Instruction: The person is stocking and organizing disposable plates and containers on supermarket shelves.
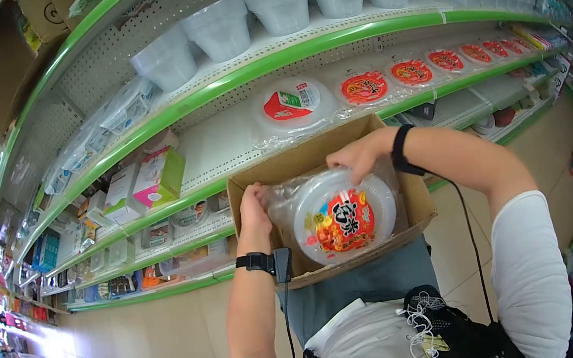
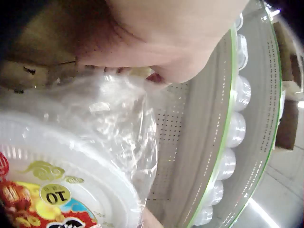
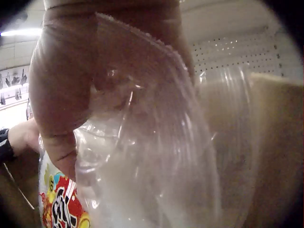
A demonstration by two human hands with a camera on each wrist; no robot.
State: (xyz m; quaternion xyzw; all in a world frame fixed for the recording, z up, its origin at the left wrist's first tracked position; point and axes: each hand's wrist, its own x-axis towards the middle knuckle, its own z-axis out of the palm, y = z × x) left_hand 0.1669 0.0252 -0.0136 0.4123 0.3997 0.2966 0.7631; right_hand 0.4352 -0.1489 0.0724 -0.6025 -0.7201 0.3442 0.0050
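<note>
A shrink-wrapped pack of white disposable plates (image 1: 323, 222) with a red and yellow label sits tilted inside an open cardboard box (image 1: 422, 206). My right hand (image 1: 361, 154) grips the pack by its far edge, thumb on the front and the fingers hidden behind it. Loose clear wrap hangs by this hand (image 3: 109, 80) in the right wrist view. At the box's left wall my left hand (image 1: 254, 210) holds the rim. In the left wrist view, crinkled wrap (image 2: 123, 109) from the pack lies just below the left hand (image 2: 142, 42).
Ahead stands a shelf with green edges (image 1: 324, 39). Its middle level bears a row of red-labelled packs (image 1: 366, 88) and one larger plate pack (image 1: 294, 106). Clear plastic tubs (image 1: 277, 4) line the level above. Small boxes (image 1: 157, 177) stand left of the carton.
</note>
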